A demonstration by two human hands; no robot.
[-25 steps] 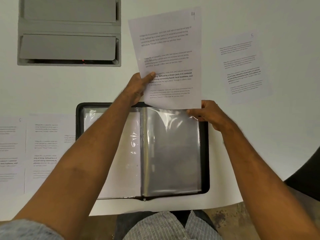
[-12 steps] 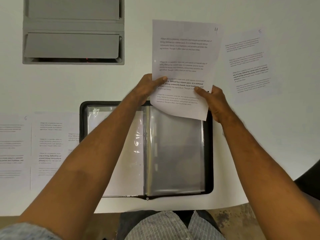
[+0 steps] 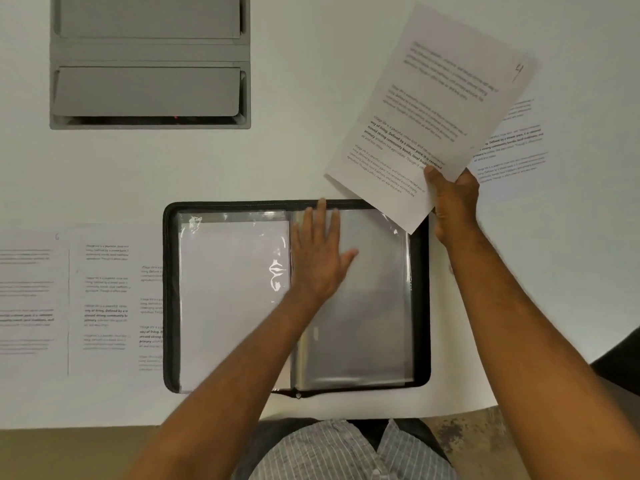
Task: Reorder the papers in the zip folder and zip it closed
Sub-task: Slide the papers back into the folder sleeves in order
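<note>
Lying open and flat on the white table (image 3: 311,161): one black zip folder (image 3: 420,306), zip undone all round, near the table's front edge.

Left page: clear sleeve (image 3: 232,306) with a white sheet inside, blank side up; whether it is correctly placed cannot be told.

Right page: clear sleeve (image 3: 374,323), grey, apparently with no paper in it.

Left hand (image 3: 320,258): flat on the folder by the spine, fingers straight and spread, pressing the right sleeve down near its top edge; it holds nothing.

Right hand (image 3: 453,202): just beyond the folder's top right corner, pinching the lower corner of sheet 4 (image 3: 429,109) between thumb and fingers. The sheet is tilted, lifted clear of the table, with its low corner over the folder's corner.

Loose papers:
- sheet on the table at right (image 3: 512,147), partly under sheet 4, number hidden;
- several overlapping sheets at left (image 3: 100,296), one tucked under the folder's left edge, one marked what looks like 6.

Other: grey tray unit (image 3: 149,60) at the table's far left.

Progress, as judged: early to middle. At most one sheet filed; sheet 4 in hand, not in a sleeve; the remaining sheets are outside the folder. Left to do: sleeve the rest in order, fold the folder shut, run the zip.
</note>
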